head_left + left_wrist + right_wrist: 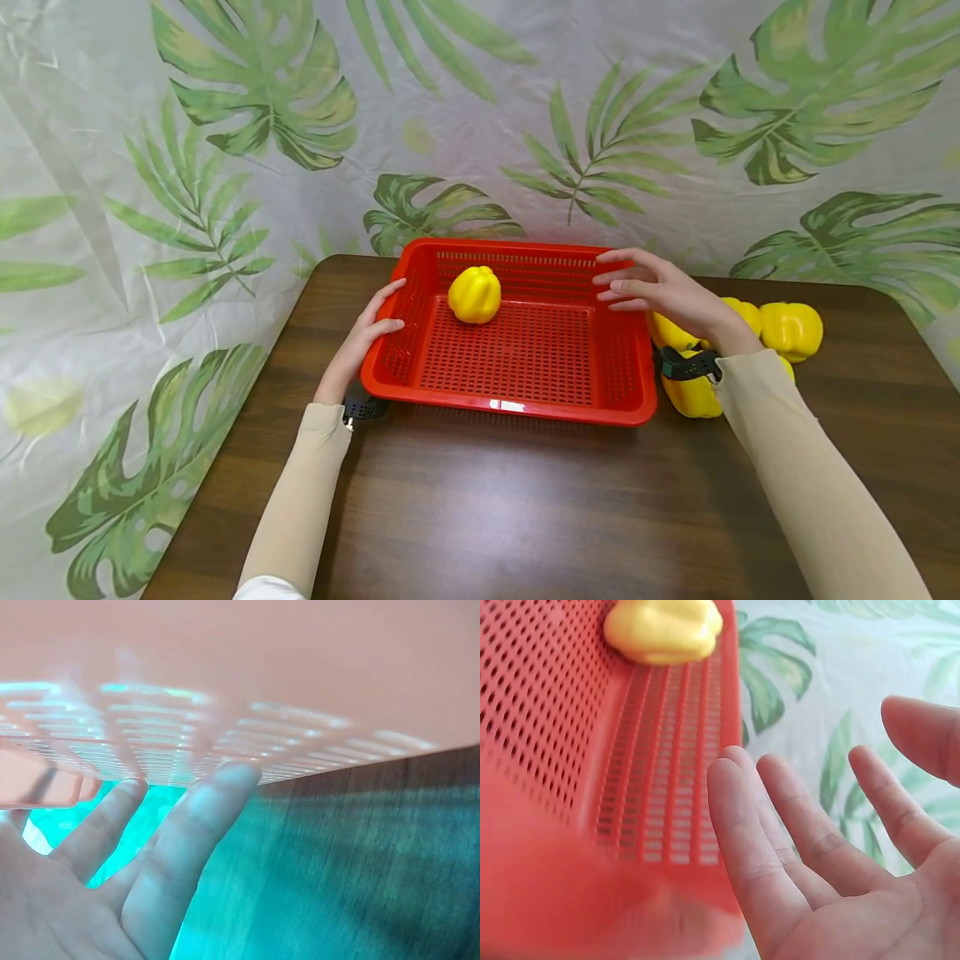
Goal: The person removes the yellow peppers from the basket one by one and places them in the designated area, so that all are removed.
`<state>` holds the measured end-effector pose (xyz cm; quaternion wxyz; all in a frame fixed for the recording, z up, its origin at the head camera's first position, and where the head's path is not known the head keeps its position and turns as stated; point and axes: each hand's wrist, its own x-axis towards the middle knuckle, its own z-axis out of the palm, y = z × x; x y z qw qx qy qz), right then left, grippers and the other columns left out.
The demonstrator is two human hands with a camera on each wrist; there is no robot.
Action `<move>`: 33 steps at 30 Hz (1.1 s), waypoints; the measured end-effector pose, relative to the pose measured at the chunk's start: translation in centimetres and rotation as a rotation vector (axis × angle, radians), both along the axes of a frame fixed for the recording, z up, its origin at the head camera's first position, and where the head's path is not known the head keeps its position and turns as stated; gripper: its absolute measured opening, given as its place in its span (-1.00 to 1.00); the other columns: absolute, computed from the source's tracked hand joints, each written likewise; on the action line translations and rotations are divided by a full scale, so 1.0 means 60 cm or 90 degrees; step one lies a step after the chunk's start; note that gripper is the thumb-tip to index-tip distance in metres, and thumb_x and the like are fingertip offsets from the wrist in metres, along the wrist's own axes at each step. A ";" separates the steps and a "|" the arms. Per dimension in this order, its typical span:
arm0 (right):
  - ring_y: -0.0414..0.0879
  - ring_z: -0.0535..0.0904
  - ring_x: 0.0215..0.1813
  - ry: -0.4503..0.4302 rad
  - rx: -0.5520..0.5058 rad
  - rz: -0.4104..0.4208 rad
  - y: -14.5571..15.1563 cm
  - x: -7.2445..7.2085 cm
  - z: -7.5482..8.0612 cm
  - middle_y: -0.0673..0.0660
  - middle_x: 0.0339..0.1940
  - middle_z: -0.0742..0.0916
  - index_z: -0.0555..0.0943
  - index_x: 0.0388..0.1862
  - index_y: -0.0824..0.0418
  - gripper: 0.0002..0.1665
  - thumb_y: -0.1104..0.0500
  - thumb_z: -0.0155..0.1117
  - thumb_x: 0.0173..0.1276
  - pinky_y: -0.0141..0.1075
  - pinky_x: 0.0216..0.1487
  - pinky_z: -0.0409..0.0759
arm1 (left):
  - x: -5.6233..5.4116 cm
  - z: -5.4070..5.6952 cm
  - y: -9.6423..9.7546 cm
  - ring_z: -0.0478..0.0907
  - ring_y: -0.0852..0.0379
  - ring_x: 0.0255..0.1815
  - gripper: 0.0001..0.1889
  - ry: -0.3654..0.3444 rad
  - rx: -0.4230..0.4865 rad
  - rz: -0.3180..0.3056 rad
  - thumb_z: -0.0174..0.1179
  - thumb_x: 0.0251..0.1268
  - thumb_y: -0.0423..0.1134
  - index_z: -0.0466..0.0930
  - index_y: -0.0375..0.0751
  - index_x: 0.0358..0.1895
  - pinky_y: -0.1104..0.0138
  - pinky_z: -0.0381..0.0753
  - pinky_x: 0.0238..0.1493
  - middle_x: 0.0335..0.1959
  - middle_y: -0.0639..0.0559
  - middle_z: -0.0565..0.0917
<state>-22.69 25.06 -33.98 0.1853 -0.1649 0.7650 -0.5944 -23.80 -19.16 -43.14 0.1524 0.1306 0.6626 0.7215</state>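
Note:
A red plastic basket (465,398) with slotted walls stands on the table, and one yellow bell pepper (475,295) lies inside toward its back left. At the basket's left end is my left hand (358,340), fingers extended along the outer wall; the left wrist view shows fingertips (232,780) right at the slots below the rim. My right hand (663,292) is over the basket's right end near the back corner, fingers spread and holding nothing. In the right wrist view its fingers (742,825) overlap the basket's edge, with the pepper beyond them.
Several more yellow bell peppers (791,332) are grouped on the table to the right of the basket, partly hidden by my right wrist and sleeve. The brown wooden table (480,508) backs onto a leaf-patterned cloth (465,125). Dark straps (690,365) circle the wrists.

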 end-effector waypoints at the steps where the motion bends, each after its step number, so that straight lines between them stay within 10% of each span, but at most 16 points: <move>1: 0.01 0.55 0.13 0.000 0.001 0.005 -0.007 -0.004 -0.002 0.34 0.29 0.43 0.22 0.38 0.24 -0.44 0.15 0.06 0.48 -0.13 0.18 0.48 | 0.000 0.000 0.000 0.28 -0.28 0.22 -0.35 0.001 -0.001 0.000 -0.08 0.37 -0.34 0.03 0.11 0.50 0.05 0.55 0.04 0.39 -0.16 0.16; 33: 0.37 0.34 0.27 -0.073 -0.015 0.039 -0.176 -0.073 -0.066 0.47 0.33 0.33 0.15 0.46 0.27 -0.38 0.25 0.03 0.48 0.14 0.21 0.38 | -0.001 0.001 -0.001 0.32 -0.24 0.18 -0.37 0.001 -0.003 0.003 -0.09 0.39 -0.36 0.05 0.09 0.50 0.16 0.57 -0.01 0.38 -0.15 0.16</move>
